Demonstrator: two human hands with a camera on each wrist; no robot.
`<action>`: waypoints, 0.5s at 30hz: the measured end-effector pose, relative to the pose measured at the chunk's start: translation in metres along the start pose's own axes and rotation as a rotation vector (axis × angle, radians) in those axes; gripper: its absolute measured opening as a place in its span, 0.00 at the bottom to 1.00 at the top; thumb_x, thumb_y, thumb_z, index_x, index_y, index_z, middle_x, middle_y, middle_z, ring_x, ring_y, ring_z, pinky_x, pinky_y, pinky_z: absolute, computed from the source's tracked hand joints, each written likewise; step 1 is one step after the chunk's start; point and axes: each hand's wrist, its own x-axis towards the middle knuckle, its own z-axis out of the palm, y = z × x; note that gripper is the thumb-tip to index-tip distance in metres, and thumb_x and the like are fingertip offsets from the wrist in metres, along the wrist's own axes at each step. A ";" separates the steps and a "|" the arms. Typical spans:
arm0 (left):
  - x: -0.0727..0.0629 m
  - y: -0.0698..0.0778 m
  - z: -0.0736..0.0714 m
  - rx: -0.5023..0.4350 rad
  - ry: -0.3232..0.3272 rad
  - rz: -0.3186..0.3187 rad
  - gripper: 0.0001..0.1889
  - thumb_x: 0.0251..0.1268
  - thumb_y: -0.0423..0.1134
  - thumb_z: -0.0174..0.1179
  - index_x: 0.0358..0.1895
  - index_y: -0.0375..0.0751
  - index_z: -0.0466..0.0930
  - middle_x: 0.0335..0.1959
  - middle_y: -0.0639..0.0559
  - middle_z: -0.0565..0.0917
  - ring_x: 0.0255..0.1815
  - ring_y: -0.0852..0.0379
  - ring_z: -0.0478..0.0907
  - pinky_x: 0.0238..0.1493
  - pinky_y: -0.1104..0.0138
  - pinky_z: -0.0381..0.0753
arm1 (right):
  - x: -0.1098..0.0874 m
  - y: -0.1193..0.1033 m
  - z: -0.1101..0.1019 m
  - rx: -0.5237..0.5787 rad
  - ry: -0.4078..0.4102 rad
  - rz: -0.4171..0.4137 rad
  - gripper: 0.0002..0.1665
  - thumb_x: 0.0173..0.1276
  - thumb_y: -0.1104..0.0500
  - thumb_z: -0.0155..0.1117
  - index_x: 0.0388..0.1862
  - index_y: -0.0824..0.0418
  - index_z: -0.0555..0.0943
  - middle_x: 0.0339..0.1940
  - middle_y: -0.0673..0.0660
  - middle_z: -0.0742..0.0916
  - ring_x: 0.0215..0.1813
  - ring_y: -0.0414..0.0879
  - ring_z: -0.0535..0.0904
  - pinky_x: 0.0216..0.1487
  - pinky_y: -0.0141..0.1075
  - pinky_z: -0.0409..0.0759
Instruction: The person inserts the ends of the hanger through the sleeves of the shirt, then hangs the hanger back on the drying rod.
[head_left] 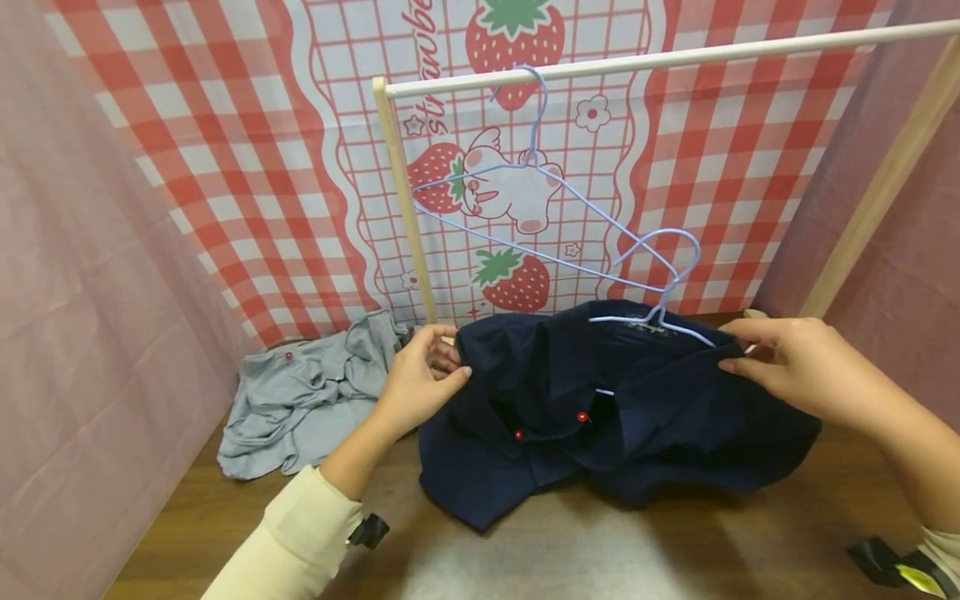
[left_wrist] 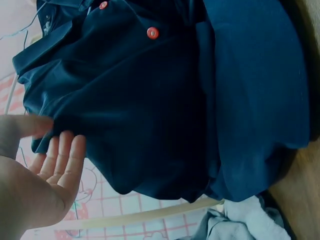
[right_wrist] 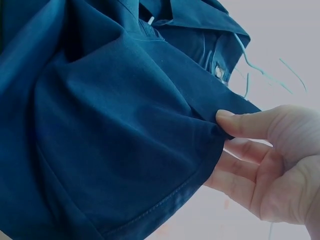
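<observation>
A navy blue shirt point(head_left: 540, 383) with red buttons hangs bunched above the wooden surface. A lilac wire hanger point(head_left: 699, 250) sits inside its neck, the hook standing up. My right hand point(head_left: 795, 367) pinches the shirt's cloth on the right; in the right wrist view the thumb point(right_wrist: 227, 120) presses its edge. On the other side my left hand point(head_left: 423, 375) is at the shirt's left edge, thumb and fingers apart; in the left wrist view the finger pads point(left_wrist: 62, 155) show in front of the cloth. A second lilac hanger point(head_left: 480, 233) hangs empty from the rail.
The white rail point(head_left: 675, 57) runs across the top on a wooden post point(head_left: 408, 208). A crumpled grey garment point(head_left: 300, 400) with a red button lies at the left on the wooden surface point(head_left: 525, 558). A strawberry-print checked cloth point(head_left: 225, 167) covers the back, with pink curtains point(head_left: 90, 292) beside it.
</observation>
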 end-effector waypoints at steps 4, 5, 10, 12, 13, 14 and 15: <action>0.000 -0.001 -0.001 -0.007 0.033 -0.012 0.20 0.58 0.26 0.62 0.56 0.37 0.75 0.34 0.48 0.81 0.34 0.55 0.80 0.35 0.65 0.81 | -0.001 0.003 0.001 0.002 0.001 -0.014 0.20 0.43 0.70 0.79 0.38 0.63 0.85 0.29 0.51 0.85 0.25 0.33 0.80 0.22 0.32 0.75; 0.001 -0.002 -0.003 -0.002 0.048 -0.014 0.19 0.57 0.26 0.61 0.54 0.37 0.76 0.33 0.49 0.81 0.33 0.55 0.80 0.34 0.66 0.81 | -0.001 0.004 0.001 0.000 0.000 -0.019 0.21 0.42 0.70 0.79 0.38 0.63 0.85 0.29 0.51 0.85 0.25 0.33 0.80 0.22 0.32 0.76; 0.005 -0.005 -0.017 0.054 0.134 0.011 0.15 0.54 0.25 0.58 0.46 0.37 0.80 0.31 0.48 0.80 0.30 0.55 0.78 0.30 0.67 0.79 | -0.002 0.008 0.000 -0.004 -0.028 -0.016 0.20 0.43 0.70 0.79 0.39 0.64 0.85 0.28 0.52 0.86 0.25 0.32 0.78 0.22 0.32 0.75; 0.008 -0.006 -0.022 0.084 0.153 0.025 0.14 0.54 0.26 0.57 0.45 0.37 0.81 0.30 0.48 0.80 0.28 0.55 0.77 0.29 0.67 0.78 | -0.002 0.009 0.000 -0.002 -0.054 -0.004 0.20 0.45 0.69 0.79 0.39 0.66 0.85 0.26 0.51 0.86 0.26 0.32 0.77 0.22 0.32 0.74; 0.009 -0.007 -0.024 0.097 0.163 0.033 0.13 0.54 0.26 0.57 0.44 0.37 0.81 0.29 0.48 0.80 0.27 0.55 0.77 0.28 0.67 0.77 | -0.003 0.009 0.000 0.002 -0.066 0.002 0.19 0.45 0.69 0.78 0.40 0.66 0.85 0.24 0.50 0.86 0.25 0.32 0.76 0.22 0.31 0.73; 0.010 -0.008 -0.026 0.109 0.171 0.040 0.13 0.54 0.25 0.57 0.43 0.36 0.81 0.29 0.48 0.80 0.27 0.55 0.77 0.28 0.67 0.77 | -0.003 0.009 -0.001 0.005 -0.075 0.003 0.19 0.46 0.69 0.78 0.40 0.66 0.85 0.23 0.49 0.85 0.25 0.31 0.76 0.22 0.31 0.73; 0.011 -0.008 -0.028 0.121 0.176 0.045 0.13 0.54 0.25 0.57 0.43 0.37 0.82 0.29 0.48 0.79 0.27 0.55 0.77 0.27 0.67 0.76 | -0.003 0.010 -0.001 0.010 -0.080 -0.001 0.19 0.46 0.69 0.78 0.40 0.66 0.85 0.23 0.49 0.85 0.26 0.31 0.76 0.22 0.31 0.73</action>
